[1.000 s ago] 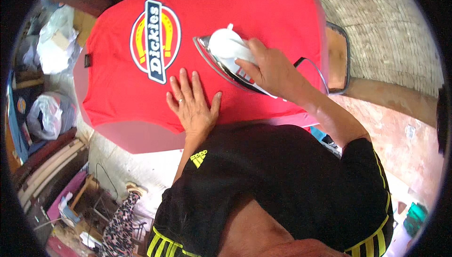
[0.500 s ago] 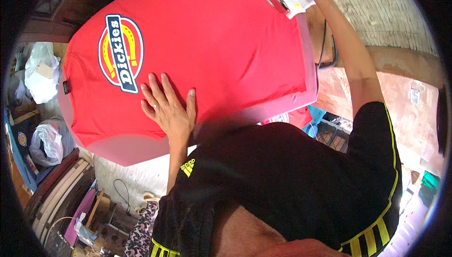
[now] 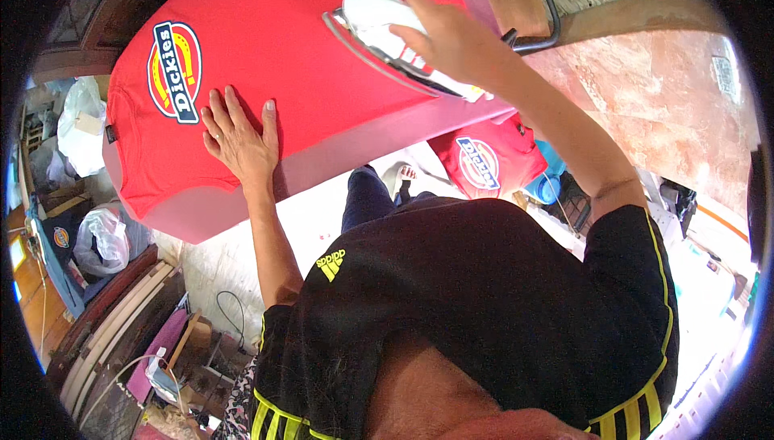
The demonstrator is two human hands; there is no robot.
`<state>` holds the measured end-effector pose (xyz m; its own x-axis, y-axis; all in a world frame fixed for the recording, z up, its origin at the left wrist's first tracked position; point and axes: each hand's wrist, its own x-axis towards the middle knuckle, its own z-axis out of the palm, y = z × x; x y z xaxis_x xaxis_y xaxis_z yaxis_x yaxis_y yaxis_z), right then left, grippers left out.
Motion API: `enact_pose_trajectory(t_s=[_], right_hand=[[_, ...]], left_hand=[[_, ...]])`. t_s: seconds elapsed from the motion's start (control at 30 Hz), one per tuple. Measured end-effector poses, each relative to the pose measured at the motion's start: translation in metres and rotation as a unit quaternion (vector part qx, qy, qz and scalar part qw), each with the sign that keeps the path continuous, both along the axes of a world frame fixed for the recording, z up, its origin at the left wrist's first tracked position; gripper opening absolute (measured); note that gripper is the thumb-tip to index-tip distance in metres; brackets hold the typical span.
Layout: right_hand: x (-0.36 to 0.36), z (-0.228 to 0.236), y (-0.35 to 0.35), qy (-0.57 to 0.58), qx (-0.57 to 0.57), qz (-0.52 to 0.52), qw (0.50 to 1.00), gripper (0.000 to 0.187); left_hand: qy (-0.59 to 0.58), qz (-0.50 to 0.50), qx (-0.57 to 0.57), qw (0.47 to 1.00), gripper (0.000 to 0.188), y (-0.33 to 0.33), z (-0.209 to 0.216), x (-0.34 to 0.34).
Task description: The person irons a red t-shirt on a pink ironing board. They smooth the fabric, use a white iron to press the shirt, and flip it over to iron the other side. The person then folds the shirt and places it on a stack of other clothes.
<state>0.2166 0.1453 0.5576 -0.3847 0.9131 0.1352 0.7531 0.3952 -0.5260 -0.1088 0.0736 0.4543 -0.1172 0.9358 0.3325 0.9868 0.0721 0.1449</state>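
Left hand (image 3: 242, 147) palm down with fingers (image 3: 235, 107) spread, right hand (image 3: 453, 34) curled in a grip, right elbow (image 3: 614, 190) bent.

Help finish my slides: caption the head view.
Left hand rests on red printed shirt; right hand holds white clothes iron over it.

The right grip (image 3: 458, 41) is wrapped round a white iron (image 3: 375, 22), its tip toward the upper left, over a red shirt (image 3: 274, 29); whether the soleplate touches is unclear. The left grip (image 3: 242, 143) lies flat on the shirt, fingers spread, just beside a round print (image 3: 175, 73). The shirt covers most of a pink board (image 3: 347, 132). Below the board's right part sits another red shirt with a similar print (image 3: 477, 163). Plastic bags (image 3: 103, 240) are at far left.
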Motion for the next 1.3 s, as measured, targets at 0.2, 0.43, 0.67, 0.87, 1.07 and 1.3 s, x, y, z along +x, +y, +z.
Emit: enact_pose_trajectory(t_s=[0.2, 0.43, 0.67, 0.87, 1.07, 1.3], right_hand=[[0.092, -0.024, 0.066, -0.124, 0.304, -0.06, 0.943, 0.04], [0.086, -0.005, 0.116, -0.204, 0.119, -0.187, 0.953, 0.049], [-0.033, -0.003, -0.01, 0.013, -0.033, -0.054, 0.998, 0.036], [-0.017, 0.009, -0.072, -0.003, 0.006, -0.03, 1.0, 0.036], [0.058, 0.005, -0.065, -0.022, 0.03, -0.116, 0.993, 0.034], [0.168, 0.02, -0.004, -0.036, -0.044, -0.301, 0.952, 0.041]], left_hand=[[0.008, -0.004, 0.009, 1.0, 0.078, -0.001, -0.004, -0.003], [-0.004, -0.01, 0.004, 1.0, 0.079, 0.003, -0.006, -0.003], [0.001, -0.008, -0.016, 1.0, 0.079, -0.001, -0.002, -0.006], [-0.028, -0.045, -0.021, 0.998, 0.067, 0.006, 0.01, 0.007], [-0.102, -0.28, -0.012, 0.955, 0.055, 0.051, 0.023, 0.081], [-0.161, -0.491, 0.011, 0.856, 0.034, 0.132, 0.022, 0.173]])
